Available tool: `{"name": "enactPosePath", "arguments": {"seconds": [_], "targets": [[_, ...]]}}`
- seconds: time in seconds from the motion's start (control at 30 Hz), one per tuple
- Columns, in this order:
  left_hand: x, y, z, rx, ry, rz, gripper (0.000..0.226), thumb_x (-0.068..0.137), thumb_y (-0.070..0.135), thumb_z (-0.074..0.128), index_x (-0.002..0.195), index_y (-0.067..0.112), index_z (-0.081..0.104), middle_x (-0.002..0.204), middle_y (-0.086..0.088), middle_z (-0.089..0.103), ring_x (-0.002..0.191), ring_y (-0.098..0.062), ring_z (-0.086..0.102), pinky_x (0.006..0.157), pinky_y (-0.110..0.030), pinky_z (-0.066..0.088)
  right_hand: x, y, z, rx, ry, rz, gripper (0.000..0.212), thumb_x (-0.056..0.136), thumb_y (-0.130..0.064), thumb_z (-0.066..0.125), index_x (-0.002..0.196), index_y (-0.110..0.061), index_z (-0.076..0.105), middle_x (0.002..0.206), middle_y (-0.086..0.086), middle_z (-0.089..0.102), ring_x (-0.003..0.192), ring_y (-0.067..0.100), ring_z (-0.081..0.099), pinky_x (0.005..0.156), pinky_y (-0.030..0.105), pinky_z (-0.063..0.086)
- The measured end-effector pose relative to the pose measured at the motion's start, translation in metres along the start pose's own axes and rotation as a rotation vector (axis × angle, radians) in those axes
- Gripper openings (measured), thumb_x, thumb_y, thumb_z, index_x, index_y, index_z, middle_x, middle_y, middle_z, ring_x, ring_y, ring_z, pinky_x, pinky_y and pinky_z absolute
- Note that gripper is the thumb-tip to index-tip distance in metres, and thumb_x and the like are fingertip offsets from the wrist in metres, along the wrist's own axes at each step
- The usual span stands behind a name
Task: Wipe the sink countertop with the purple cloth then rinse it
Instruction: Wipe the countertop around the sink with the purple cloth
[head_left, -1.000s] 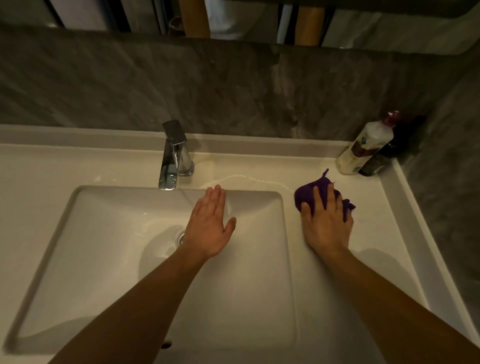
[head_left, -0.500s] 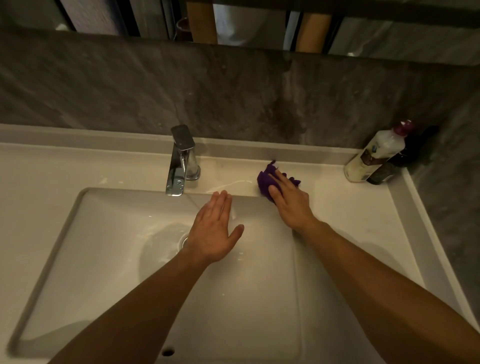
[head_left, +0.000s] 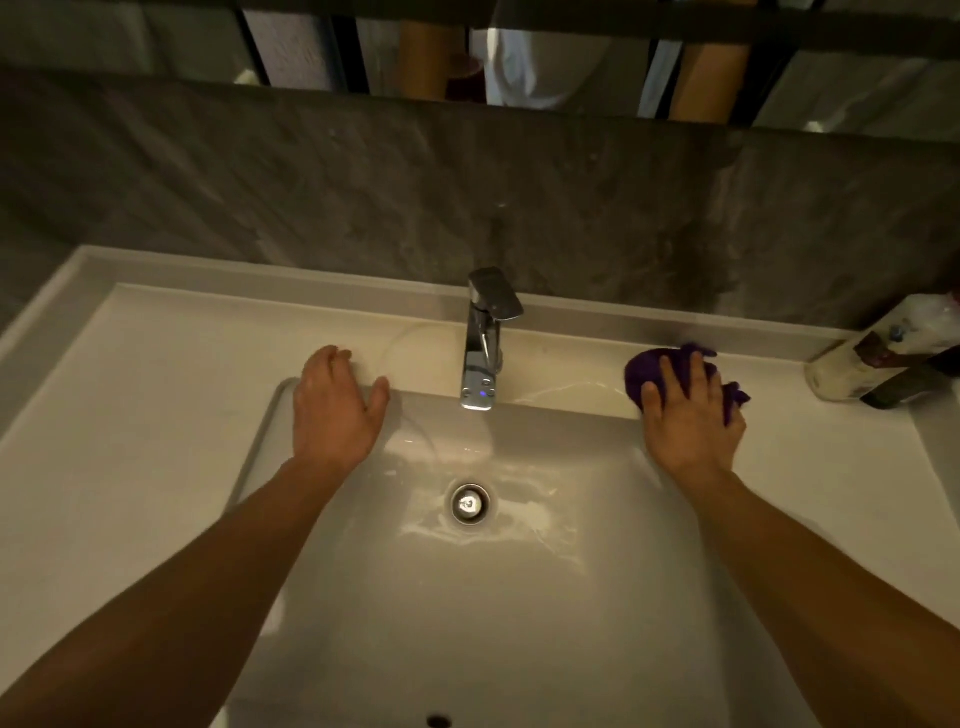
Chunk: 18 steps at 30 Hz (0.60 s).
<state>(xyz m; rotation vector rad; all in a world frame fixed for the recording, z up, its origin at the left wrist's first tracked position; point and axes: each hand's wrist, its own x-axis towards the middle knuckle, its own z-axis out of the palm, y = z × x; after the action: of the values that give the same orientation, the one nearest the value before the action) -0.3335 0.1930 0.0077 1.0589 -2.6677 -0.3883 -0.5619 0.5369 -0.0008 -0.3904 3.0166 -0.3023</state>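
Observation:
The purple cloth (head_left: 644, 370) lies bunched on the white countertop (head_left: 156, 374) to the right of the chrome faucet (head_left: 485, 338), behind the basin's back right corner. My right hand (head_left: 691, 415) presses flat on the cloth, fingers spread over it. My left hand (head_left: 335, 405) rests palm down on the basin's back left rim, holding nothing. The sink basin (head_left: 519, 597) sits between my forearms, its bottom wet around the drain (head_left: 470, 503).
A white bottle (head_left: 878, 358) and a darker one (head_left: 914, 382) lie tilted at the counter's far right corner. A raised lip (head_left: 260, 278) runs along the back under the grey stone wall. Wet streaks show beside the faucet base.
My right hand has slid the cloth from near the faucet toward the right. My left hand has moved from over the basin to its back left rim. The view has shifted left.

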Motion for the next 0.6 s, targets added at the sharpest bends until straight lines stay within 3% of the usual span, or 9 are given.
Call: {"name": "enactPosePath", "arguments": {"seconds": [0.1, 0.23, 0.6], "targets": [[0.021, -0.055, -0.01, 0.128, -0.056, -0.124, 0.085, 0.097, 0.061, 0.039, 0.149, -0.006, 0.037, 0.156, -0.03, 0.037, 0.145, -0.045, 0.034, 0.118, -0.058, 0.03, 0.003, -0.016, 0.004, 0.003, 0.022, -0.053, 0.056, 0.107, -0.048, 0.028, 0.159, -0.029, 0.029, 0.168, 0.006, 0.025, 0.153, 0.031, 0.022, 0.121, 0.055, 0.021], [0.022, -0.105, -0.016, 0.279, -0.171, -0.175, 0.097, 0.096, 0.075, 0.013, 0.16, 0.002, 0.012, 0.17, -0.023, 0.012, 0.157, -0.035, 0.008, 0.125, -0.057, 0.011, 0.0, -0.044, 0.012, 0.03, 0.051, -0.073, 0.056, 0.106, -0.046, 0.028, 0.157, -0.026, 0.035, 0.166, 0.007, 0.031, 0.151, 0.031, 0.026, 0.12, 0.054, 0.022], [0.025, -0.107, -0.019, 0.249, -0.234, -0.138, 0.104, 0.093, 0.078, 0.006, 0.161, 0.0, 0.003, 0.17, -0.023, 0.001, 0.158, -0.034, -0.002, 0.127, -0.054, 0.002, -0.019, -0.124, 0.035, 0.044, 0.09, -0.136, 0.051, 0.106, -0.04, 0.039, 0.155, -0.024, 0.041, 0.164, 0.005, 0.034, 0.151, 0.027, 0.026, 0.117, 0.054, 0.024]]}}
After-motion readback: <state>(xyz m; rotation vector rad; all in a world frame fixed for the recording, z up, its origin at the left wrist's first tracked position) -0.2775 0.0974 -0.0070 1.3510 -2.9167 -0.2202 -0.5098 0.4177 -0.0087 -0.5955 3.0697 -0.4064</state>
